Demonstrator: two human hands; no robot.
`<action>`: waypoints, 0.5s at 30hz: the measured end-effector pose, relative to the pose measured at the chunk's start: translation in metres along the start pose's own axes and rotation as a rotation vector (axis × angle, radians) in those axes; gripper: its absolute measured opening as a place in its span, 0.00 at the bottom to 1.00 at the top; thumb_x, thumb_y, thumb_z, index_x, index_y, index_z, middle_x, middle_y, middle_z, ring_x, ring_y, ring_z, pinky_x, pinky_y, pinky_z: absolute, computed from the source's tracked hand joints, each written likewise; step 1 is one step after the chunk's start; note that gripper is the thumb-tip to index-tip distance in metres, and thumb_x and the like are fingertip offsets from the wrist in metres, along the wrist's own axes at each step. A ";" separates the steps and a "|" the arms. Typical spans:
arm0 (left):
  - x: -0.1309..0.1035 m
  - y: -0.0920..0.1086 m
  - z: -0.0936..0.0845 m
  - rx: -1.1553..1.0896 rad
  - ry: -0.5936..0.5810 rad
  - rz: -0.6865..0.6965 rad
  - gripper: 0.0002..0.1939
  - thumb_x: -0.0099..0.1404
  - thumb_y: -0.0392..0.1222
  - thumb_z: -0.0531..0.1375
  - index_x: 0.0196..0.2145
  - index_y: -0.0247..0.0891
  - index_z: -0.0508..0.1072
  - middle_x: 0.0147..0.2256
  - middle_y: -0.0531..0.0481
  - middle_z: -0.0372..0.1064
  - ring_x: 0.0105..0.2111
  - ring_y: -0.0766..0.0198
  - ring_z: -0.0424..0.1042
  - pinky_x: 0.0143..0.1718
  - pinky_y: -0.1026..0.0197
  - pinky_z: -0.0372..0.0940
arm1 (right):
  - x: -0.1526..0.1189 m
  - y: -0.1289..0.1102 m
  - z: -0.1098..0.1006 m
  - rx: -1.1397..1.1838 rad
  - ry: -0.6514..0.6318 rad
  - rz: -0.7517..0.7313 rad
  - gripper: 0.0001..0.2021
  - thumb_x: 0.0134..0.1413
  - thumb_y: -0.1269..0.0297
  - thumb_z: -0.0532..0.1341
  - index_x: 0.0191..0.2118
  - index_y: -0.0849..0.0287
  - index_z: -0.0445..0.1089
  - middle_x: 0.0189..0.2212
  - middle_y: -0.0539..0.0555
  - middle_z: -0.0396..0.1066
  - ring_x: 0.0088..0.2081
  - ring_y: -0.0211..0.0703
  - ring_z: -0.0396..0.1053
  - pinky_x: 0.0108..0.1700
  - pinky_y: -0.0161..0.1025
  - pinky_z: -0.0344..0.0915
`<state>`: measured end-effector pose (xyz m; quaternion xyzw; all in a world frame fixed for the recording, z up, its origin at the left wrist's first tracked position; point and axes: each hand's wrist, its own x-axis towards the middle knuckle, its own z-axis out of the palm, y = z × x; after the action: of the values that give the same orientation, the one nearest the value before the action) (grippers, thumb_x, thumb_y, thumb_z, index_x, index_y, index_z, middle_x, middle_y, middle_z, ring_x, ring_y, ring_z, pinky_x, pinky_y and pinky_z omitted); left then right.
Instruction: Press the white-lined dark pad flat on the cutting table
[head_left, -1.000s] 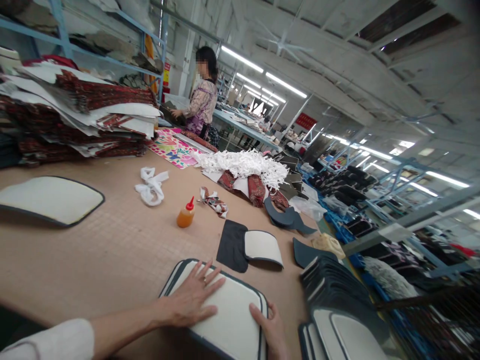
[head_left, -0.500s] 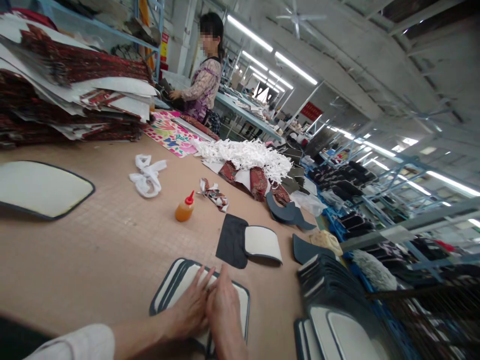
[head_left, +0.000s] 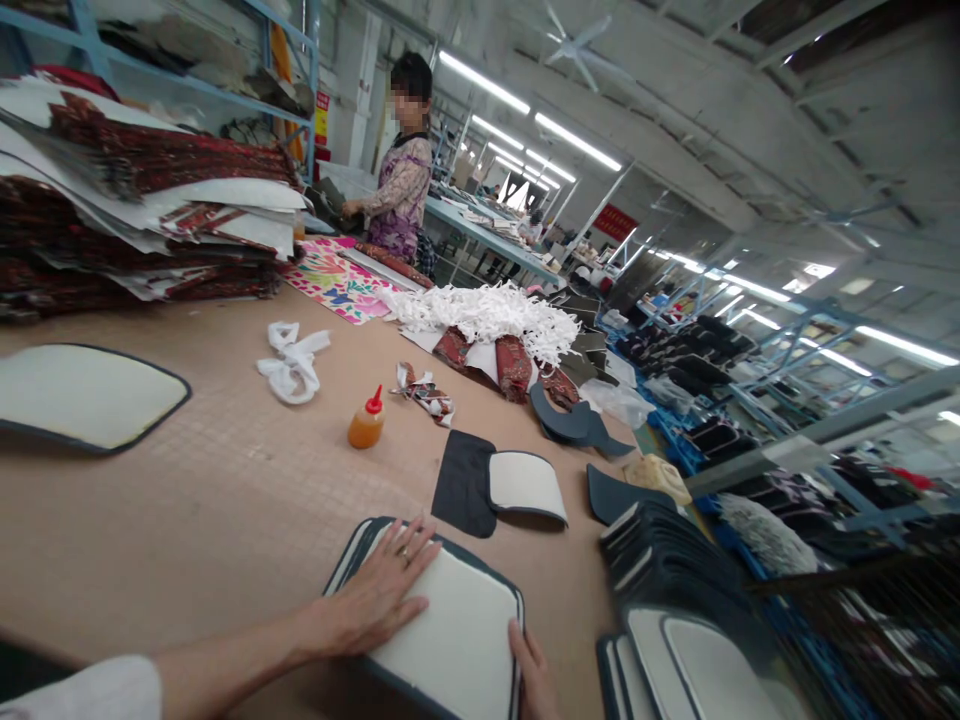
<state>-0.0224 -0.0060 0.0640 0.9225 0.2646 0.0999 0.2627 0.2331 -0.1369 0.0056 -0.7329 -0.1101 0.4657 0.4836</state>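
A stack of cream panels with dark edging [head_left: 457, 620] lies on the brown table in front of me. My left hand [head_left: 386, 590] rests flat on its upper left part, fingers spread, a ring on one finger. At the stack's right edge is my right hand [head_left: 531, 668], its fingers against the rim and its lower part cut off by the frame. Beyond the stack are a black piece [head_left: 463, 482] and a small cream panel [head_left: 527, 482] beside it.
An orange bottle with a red cap [head_left: 366, 422], white strips [head_left: 291, 365] and a large cream panel [head_left: 90, 395] lie on the table. More panels [head_left: 675, 650] are stacked at right, patterned fabric [head_left: 150, 170] at left. A person [head_left: 401, 190] stands behind.
My hands have moved apart, the left onto the stack's upper left, the right to its right edge. The stack sits slightly further right, its top panel more exposed.
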 end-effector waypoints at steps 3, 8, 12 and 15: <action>0.003 0.003 0.002 0.065 -0.003 -0.055 0.32 0.62 0.45 0.51 0.60 0.42 0.43 0.62 0.45 0.35 0.60 0.51 0.32 0.57 0.39 0.36 | 0.001 0.003 0.004 0.112 -0.166 0.042 0.36 0.28 0.42 0.65 0.43 0.64 0.65 0.39 0.59 0.71 0.47 0.53 0.65 0.49 0.45 0.61; 0.014 0.016 0.005 0.124 -0.001 -0.114 0.33 0.58 0.40 0.53 0.60 0.38 0.48 0.61 0.43 0.41 0.60 0.48 0.36 0.57 0.39 0.35 | -0.002 -0.012 0.003 0.138 -0.386 0.057 0.30 0.34 0.50 0.67 0.41 0.67 0.65 0.35 0.60 0.72 0.43 0.51 0.67 0.47 0.45 0.62; 0.015 0.020 0.008 0.114 0.013 -0.090 0.35 0.57 0.37 0.53 0.60 0.42 0.46 0.62 0.46 0.36 0.60 0.47 0.32 0.57 0.39 0.37 | -0.002 -0.020 0.007 0.104 -0.360 0.083 0.31 0.32 0.49 0.67 0.41 0.67 0.65 0.35 0.59 0.73 0.41 0.52 0.69 0.46 0.46 0.62; 0.012 0.018 0.013 0.101 0.035 -0.048 0.34 0.58 0.41 0.55 0.59 0.50 0.46 0.62 0.49 0.36 0.60 0.45 0.32 0.56 0.35 0.37 | 0.003 -0.018 0.003 0.108 -0.312 0.082 0.31 0.31 0.49 0.68 0.40 0.66 0.66 0.34 0.59 0.73 0.41 0.52 0.69 0.47 0.45 0.62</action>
<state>-0.0002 -0.0181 0.0635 0.9261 0.2958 0.0962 0.2136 0.2373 -0.1240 0.0181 -0.6286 -0.1289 0.5983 0.4799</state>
